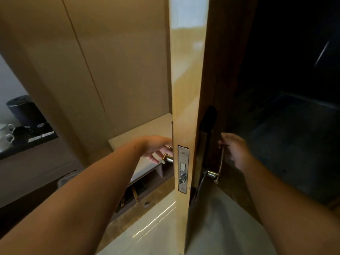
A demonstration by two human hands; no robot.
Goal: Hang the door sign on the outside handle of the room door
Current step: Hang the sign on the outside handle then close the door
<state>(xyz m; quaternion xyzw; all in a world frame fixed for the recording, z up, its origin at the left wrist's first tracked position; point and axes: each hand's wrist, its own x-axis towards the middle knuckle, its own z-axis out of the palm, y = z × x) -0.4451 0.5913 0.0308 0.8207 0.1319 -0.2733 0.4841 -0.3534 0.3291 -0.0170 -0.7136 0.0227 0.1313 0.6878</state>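
Fingers [155,159] of the left hand [156,148] are spread loosely over the inside handle [166,159], touching it near the door without a tight clasp. On the far side of the door's edge [185,107], the right hand [236,151] is blurred; its fingertips are at the top end of the outside handle [219,163], and whether they are pinching anything cannot be told. A dark flat shape, probably the door sign [207,124], rises just left of that handle against the outer face of the door, with a thin dark strip running down behind the handle's stem; whether it is truly hung on the stem cannot be told.

The door stands open, seen edge-on in the middle of the view. A metal lock plate [183,169] with its latch is set into the edge, between the two handles. The outside handle is a silver lever standing nearly upright, its stem low and its free end high, near the right hand.

Left of the door are pale cupboard panels [88,70]. Further left, a low dark counter [27,150] carries a dark cylindrical kettle [22,111] and white cups [7,133]. Near the bottom, a glossy pale floor [147,227] shows reflections. Right of the door, the corridor [294,89] is dark and little detail shows.
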